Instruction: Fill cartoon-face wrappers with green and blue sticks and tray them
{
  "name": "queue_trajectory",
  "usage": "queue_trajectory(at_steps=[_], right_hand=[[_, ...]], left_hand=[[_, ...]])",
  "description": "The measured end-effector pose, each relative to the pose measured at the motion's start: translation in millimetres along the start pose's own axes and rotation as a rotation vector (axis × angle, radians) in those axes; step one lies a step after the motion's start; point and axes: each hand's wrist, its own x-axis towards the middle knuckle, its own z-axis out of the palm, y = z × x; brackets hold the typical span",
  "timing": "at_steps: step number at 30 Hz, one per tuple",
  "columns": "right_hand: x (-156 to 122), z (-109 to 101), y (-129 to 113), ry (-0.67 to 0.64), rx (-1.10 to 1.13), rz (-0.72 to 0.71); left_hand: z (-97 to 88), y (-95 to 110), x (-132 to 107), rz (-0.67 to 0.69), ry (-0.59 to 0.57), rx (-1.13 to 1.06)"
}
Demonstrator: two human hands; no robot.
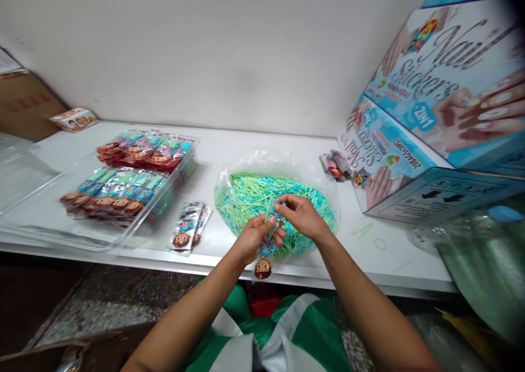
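Observation:
My left hand [256, 238] is closed around a small clear packet [264, 261] with a cartoon face at its lower end, held over the table's front edge. My right hand [298, 213] pinches a thin green stick [269, 208] at the packet's top. Just behind both hands lies an open plastic bag [262, 167] heaped with green and blue sticks [246, 194]. Two similar cartoon packets [189, 227] lie on the white table [266, 142] to the left of my hands.
A clear tray [24, 227] at the left holds rows of filled packets [135, 169]. Large "Nail Stickers" boxes [430, 104] are stacked at the right, with small packets [335, 165] beside them. A cardboard box [24, 106] sits at the far left, plastic bags [484, 257] at the right.

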Motion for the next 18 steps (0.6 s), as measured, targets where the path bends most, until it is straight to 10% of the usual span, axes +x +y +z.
queue_trajectory(at_steps=[18], right_hand=[[-1.0,3.7,-7.2,-0.009,0.047,0.008]], left_hand=[[-3.6,-1.2,-1.2,-0.009,-0.019,-0.011]])
